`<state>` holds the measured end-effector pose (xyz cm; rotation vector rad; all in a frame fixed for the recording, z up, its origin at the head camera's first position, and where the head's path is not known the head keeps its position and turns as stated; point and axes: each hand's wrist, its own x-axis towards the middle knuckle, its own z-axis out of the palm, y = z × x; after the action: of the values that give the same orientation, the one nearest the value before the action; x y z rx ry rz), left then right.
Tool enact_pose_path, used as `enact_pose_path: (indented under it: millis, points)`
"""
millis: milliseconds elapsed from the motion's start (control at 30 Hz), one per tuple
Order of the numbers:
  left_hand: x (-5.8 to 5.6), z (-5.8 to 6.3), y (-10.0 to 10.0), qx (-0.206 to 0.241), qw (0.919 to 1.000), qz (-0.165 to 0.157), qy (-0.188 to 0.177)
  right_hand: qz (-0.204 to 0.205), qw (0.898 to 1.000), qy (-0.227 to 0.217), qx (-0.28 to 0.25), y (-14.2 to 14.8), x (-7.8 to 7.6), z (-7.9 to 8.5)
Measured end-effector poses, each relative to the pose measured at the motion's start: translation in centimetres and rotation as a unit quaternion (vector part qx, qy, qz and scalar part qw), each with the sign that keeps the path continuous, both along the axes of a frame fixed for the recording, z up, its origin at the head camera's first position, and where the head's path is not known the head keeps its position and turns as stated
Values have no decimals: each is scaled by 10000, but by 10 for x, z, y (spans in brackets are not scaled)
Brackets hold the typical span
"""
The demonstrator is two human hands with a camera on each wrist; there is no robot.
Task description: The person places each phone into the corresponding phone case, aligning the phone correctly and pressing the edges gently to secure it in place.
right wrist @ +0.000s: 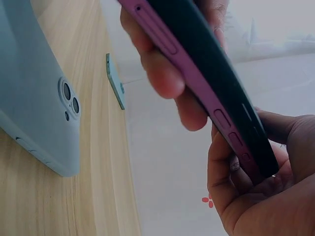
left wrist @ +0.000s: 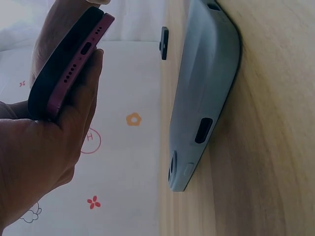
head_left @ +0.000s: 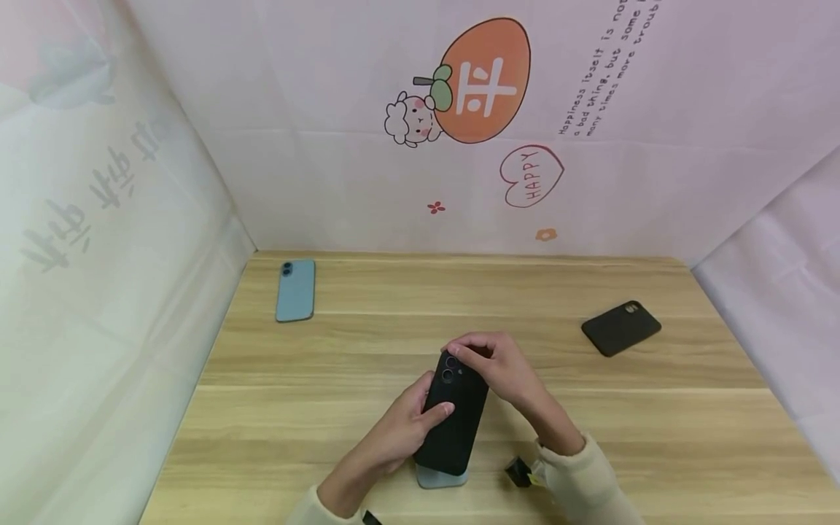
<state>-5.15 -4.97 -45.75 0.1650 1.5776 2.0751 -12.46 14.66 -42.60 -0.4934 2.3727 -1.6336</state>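
Note:
A pink-edged phone (left wrist: 58, 98) with a black case (head_left: 459, 423) over its back is held up above the table's front middle. Its pink sides, port and buttons show uncovered in both wrist views, and two camera lenses show through the case's upper corner in the head view. My left hand (head_left: 407, 423) grips the phone's left side from below, thumb lying across the black back. At the top end, my right hand (head_left: 502, 364) pinches the case's edge between thumb and fingers. Beneath them a light-blue phone (right wrist: 34, 93) with two lenses lies on the table, mostly hidden in the head view.
Another light-blue phone (head_left: 297, 292) lies at the back left of the wooden table (head_left: 367, 292). A black phone case (head_left: 620, 328) with a camera opening rests at the right. A printed white cloth (head_left: 341, 182) rises behind the table and at both sides.

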Motion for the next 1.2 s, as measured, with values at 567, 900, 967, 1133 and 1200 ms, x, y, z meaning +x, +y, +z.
enact_pose_path:
  millis: [567, 900, 967, 1133, 1200]
  points:
    - [0, 3, -1, 104, 9999, 12, -95, 131, 9991, -71, -400, 1, -2, -1]
    - [2, 2, -2, 127, 9996, 231, -78, -146, 9995, 36, -293, 11, 1, -9]
    - [1, 2, -3, 117, 9995, 284, -40, -201, 9996, 7, -217, 14, 1, -9]
    - [-1, 3, -6, 49, 9990, 433, 23, -260, 9993, -237, -152, 19, 2, -6]
    - [-1, 4, -6, 37, 9988, 482, 35, -298, 9988, -344, -182, 20, 2, -5]
